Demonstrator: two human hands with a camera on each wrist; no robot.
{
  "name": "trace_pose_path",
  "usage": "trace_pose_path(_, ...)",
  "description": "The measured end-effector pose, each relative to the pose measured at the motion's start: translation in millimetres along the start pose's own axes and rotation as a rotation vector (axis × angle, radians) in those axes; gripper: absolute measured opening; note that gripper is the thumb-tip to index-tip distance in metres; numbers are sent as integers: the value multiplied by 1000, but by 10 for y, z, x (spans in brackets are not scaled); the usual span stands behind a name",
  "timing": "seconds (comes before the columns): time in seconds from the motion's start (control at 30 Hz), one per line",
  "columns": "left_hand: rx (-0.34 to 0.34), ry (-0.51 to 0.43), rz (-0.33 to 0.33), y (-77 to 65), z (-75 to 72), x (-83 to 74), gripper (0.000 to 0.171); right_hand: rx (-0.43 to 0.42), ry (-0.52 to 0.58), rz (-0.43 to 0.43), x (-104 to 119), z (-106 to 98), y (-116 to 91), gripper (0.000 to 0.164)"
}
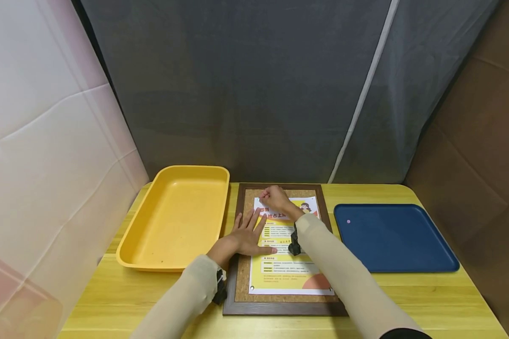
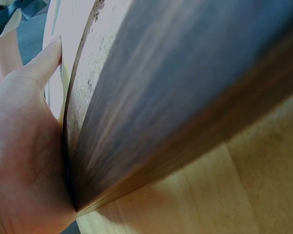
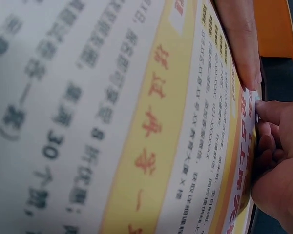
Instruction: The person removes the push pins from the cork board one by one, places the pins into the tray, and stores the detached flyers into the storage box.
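Note:
A white and yellow printed poster (image 1: 280, 282) lies on a cork board (image 1: 242, 282) with a dark wooden frame (image 1: 280, 309). Fingers spread, my left hand (image 1: 247, 239) rests flat on the poster's left side; its heel reaches the frame in the left wrist view. At the poster's far left corner, my right hand (image 1: 276, 198) has curled fingers and pinches a small pale push pin (image 3: 258, 101), mostly hidden by the thumb and fingers. Small round pins show at the near left corner (image 1: 252, 287) and near right corner (image 1: 332, 289).
Left of the board stands a deep yellow tray (image 1: 125, 254). A shallow blue tray (image 1: 398, 235) lies to the right, with one small pink pin (image 1: 348, 221) near its far left corner. A grey curtain (image 1: 237, 94) hangs behind the wooden table (image 1: 441, 301).

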State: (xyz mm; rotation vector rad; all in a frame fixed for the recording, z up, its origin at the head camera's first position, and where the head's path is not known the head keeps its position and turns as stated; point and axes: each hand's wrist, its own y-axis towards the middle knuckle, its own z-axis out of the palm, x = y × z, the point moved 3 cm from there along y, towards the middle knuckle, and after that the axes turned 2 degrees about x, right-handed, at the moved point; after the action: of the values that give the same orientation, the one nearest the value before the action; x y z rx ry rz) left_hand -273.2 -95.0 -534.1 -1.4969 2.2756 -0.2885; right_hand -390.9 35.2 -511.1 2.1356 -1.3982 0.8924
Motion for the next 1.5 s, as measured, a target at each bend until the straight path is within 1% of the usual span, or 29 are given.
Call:
trace_pose_path(0.23,11,5,-1,4,6,-2,121,19,9,29,2,1,-4,12)
trace_pose_path(0.6,9,1,0,-39,-11,-24,120,68,-6,24,52,-25,-16,14)
trace_pose_path(0.8,17,7,-1,-22,-7,-10,121,97,-24,33,54,-29,24,14)
trace_pose_path(1.03,14,3,7,-21,-5,-18,121,114,-16,28,34,-33,33,15)
trace_pose_path(1.1,13,5,9,-24,0,-18,121,122,-6,30,31,-35,26,15)
trace_pose_path(1.27,4,9,6,-41,-3,-14,121,142,62,43,30,-47,4,18)
trace_pose_path(1.5,6,18,4,-34,-2,8,121,143,132,47,10,-55,-4,22)
